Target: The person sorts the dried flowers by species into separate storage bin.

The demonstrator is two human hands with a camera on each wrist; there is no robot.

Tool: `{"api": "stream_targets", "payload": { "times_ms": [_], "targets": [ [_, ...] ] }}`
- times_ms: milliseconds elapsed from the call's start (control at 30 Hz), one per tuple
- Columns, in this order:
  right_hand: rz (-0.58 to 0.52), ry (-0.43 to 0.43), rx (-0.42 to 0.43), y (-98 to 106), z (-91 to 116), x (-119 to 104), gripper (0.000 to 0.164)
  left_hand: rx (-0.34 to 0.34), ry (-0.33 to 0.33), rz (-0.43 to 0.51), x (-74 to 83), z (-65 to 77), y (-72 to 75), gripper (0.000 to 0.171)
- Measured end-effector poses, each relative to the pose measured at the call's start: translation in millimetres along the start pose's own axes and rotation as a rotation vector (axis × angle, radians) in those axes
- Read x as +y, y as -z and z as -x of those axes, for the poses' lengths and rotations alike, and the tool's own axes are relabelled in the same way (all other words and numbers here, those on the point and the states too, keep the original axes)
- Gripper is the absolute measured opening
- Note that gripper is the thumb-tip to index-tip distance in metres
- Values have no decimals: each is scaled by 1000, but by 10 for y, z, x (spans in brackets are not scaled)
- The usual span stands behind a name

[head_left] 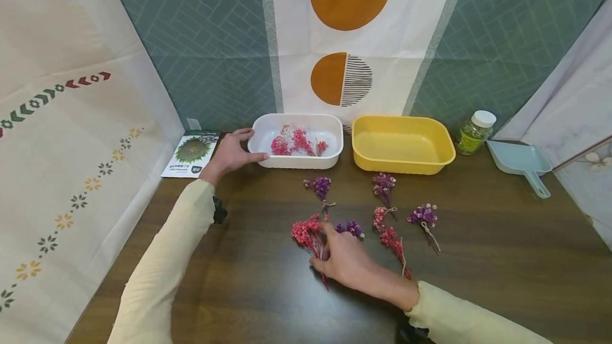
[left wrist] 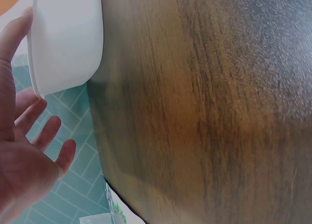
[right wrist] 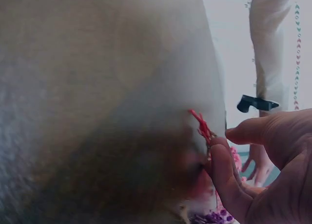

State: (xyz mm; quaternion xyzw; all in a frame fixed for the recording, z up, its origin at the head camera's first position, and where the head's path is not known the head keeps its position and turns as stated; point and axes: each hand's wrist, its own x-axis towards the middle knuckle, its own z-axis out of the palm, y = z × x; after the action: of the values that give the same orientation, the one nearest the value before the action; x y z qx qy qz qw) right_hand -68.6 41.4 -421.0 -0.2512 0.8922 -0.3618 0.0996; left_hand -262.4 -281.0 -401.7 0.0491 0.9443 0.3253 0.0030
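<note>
A white basin holds several pink-red dried flower sprigs. My left hand rests at the basin's left end, thumb on the front rim and forefinger farther back; the left wrist view shows its other fingers spread loosely. My right hand reaches over a red dried flower bunch on the table, thumb and forefinger apart about its stems. In the right wrist view the red stems show beside the fingertips. A purple bunch lies partly hidden behind the right hand.
A yellow basin stands right of the white one. More purple bunches and a tied red bunch lie in front. Toward the right are a lidded jar and a blue dustpan; a sunflower packet lies left.
</note>
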Motion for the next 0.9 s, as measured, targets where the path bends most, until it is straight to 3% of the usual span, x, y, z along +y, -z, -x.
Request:
{"api": "stream_targets", "payload": {
  "times_ms": [533, 900],
  "targets": [
    [9, -11, -41, -83, -24, -3, 67, 4, 5, -1, 9, 0, 5, 97],
    [59, -18, -13, -139, -22, -13, 64, 8, -8, -5, -6, 0, -4, 96]
  ]
}}
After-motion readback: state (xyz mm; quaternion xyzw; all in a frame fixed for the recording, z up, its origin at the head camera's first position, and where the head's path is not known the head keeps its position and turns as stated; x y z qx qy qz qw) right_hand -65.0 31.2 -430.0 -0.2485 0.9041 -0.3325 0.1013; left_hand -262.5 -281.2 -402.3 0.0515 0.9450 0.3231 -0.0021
